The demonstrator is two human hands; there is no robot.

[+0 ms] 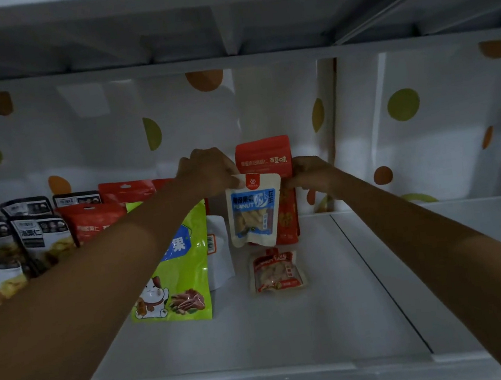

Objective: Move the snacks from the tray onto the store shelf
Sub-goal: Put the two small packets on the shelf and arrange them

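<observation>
Both hands hold one blue peanut packet [253, 211] by its upper corners. The left hand [209, 171] pinches the top-left corner with curled fingers, and the right hand [310, 173] pinches the top-right edge in the same way. The packet hangs upright just in front of a tall red pouch [264, 156], above the back part of the white shelf [291, 327] (I cannot tell if its lower edge touches the board). A small red packet [276, 270] lies flat just in front of it. A green bag [177, 271] stands near on the left, under the left forearm. On the right, the shelf board runs on past a dark seam [380, 284].
</observation>
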